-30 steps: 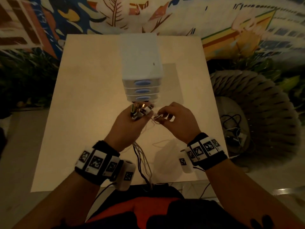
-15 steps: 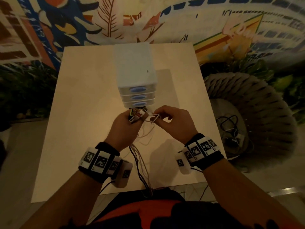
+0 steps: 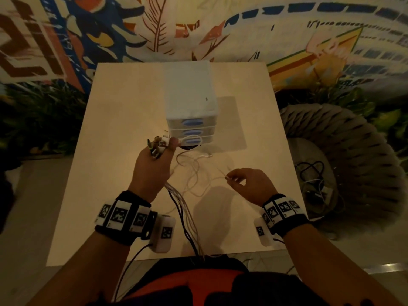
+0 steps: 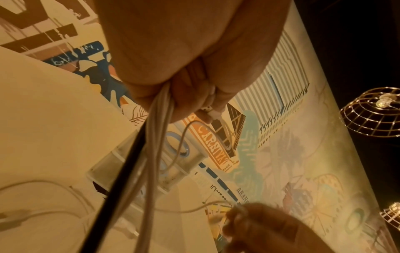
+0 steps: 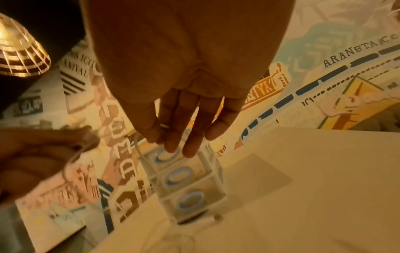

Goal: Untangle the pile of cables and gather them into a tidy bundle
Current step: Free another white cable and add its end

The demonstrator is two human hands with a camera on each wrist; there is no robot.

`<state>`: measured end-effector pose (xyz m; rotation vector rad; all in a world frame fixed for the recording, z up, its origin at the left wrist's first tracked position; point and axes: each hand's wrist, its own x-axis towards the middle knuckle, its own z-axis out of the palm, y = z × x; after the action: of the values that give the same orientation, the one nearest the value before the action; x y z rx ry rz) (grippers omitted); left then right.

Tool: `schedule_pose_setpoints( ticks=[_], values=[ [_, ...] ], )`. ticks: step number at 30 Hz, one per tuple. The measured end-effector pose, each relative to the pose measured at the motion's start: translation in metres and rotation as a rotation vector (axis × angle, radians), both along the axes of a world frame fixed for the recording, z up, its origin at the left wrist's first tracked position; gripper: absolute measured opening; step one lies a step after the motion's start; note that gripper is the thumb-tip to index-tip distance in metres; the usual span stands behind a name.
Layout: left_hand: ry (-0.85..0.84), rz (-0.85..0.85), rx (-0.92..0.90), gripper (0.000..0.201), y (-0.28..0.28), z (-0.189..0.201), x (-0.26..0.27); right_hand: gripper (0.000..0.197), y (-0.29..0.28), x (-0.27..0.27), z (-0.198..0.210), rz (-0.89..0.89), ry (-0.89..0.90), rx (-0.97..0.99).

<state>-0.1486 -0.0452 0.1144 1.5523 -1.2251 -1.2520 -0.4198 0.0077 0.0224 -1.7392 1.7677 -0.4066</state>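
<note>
My left hand point(image 3: 162, 149) grips a bunch of cables in its fist above the pale table point(image 3: 114, 173). Their plugs point(image 3: 157, 144) stick out at the top. The white and black cable bundle point(image 3: 184, 215) hangs from the fist over the table's near edge; the left wrist view shows the cable bundle point(image 4: 154, 137) close up. To the right and nearer me, my right hand point(image 3: 229, 176) pinches a thin white cable point(image 3: 217, 180) between thumb and forefinger. That cable's slack loops point(image 3: 194, 171) lie loose on the table between the hands. In the right wrist view, the right hand point(image 5: 159, 135) has its other fingers extended.
A small white drawer unit point(image 3: 192, 111) with blue handles stands mid-table just beyond the hands. A woven chair point(image 3: 353, 155) right of the table holds more cables point(image 3: 313, 180). A mural wall point(image 3: 198, 29) runs along the table's far edge.
My right hand has drawn away from the left one, to the right and toward me, pulling a white cable out of the bunch. The left hand keeps its grip.
</note>
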Motion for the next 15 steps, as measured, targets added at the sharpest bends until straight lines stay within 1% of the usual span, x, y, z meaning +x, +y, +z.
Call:
schedule_pose_setpoints(
  ticks=[1,3,5,6,7,9,10,11,12,13,14,15],
  values=[
    [0.043,-0.001,-0.008,0.061,0.001,0.002,0.000,0.016,0.001,-0.001,-0.006,0.018,0.037,0.059],
    [0.155,0.019,-0.009,0.040,0.003,0.005,0.001,0.017,0.001,-0.003,-0.015,0.041,0.103,0.142],
    [0.244,0.016,-0.006,0.031,0.004,0.007,0.003,0.021,0.001,-0.007,-0.017,0.064,0.129,0.211],
    [0.267,0.008,-0.010,0.030,0.005,0.009,0.003,0.027,0.001,-0.008,-0.016,0.084,0.135,0.243],
    [0.280,0.001,-0.014,0.030,0.006,0.011,0.003,0.037,0.002,-0.009,-0.012,0.110,0.139,0.251],
    [0.277,-0.033,-0.020,0.038,0.009,0.015,0.002,0.064,0.002,-0.007,0.004,0.136,0.128,0.178],
    [0.254,-0.056,-0.027,0.047,0.010,0.018,0.001,0.075,0.001,-0.003,0.017,0.137,0.088,0.110],
    [0.223,-0.073,-0.036,0.056,0.011,0.020,0.000,0.081,-0.002,0.001,0.031,0.147,0.020,0.030],
    [0.200,-0.087,-0.042,0.063,0.011,0.022,-0.001,0.082,-0.006,0.008,0.047,0.168,-0.073,-0.042],
    [0.194,-0.100,-0.043,0.065,0.012,0.023,-0.003,0.079,-0.009,0.017,0.065,0.196,-0.180,-0.089],
    [0.193,-0.116,-0.044,0.059,0.014,0.025,-0.005,0.071,-0.013,0.029,0.082,0.218,-0.280,-0.118],
    [0.191,-0.135,-0.049,0.047,0.015,0.028,-0.007,0.058,-0.018,0.040,0.094,0.225,-0.367,-0.137]
  ],
)
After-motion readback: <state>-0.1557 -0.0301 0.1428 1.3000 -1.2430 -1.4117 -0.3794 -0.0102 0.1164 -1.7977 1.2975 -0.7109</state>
